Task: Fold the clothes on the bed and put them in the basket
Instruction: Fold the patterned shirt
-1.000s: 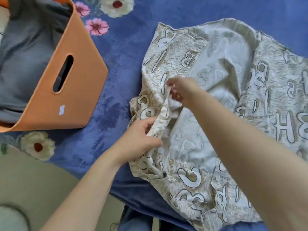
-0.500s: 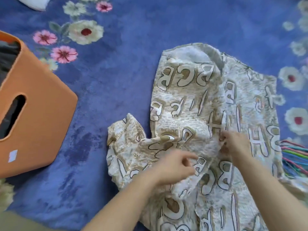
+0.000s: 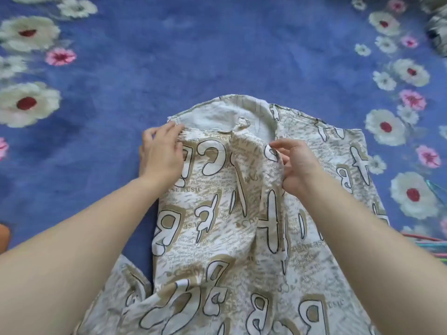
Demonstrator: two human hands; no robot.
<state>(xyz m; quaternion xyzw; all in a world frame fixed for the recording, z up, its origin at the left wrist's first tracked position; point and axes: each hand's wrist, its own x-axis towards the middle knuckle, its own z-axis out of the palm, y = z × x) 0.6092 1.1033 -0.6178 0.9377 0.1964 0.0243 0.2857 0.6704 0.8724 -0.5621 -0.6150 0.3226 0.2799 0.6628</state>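
Observation:
A beige and white garment printed with large letters [image 3: 232, 221] lies spread on the blue flowered bedspread [image 3: 217, 56], its open far edge showing the pale inside. My left hand [image 3: 162, 153] rests on the garment's far left corner, fingers laid over the edge. My right hand [image 3: 296, 163] pinches a raised fold of the cloth near the far middle. A small orange sliver at the left edge looks like the basket [image 3: 4, 234]; the rest of it is out of view.
Coloured plastic hangers [image 3: 430, 240] poke in at the right edge. A grey patterned bundle [image 3: 437, 32] sits at the top right corner. Blue bedspread stretches beyond the garment.
The view has swung right, so the orange basket has slid almost out of frame. Both hands have moved up to the garment's far edge, and the cloth now lies flatter and longer.

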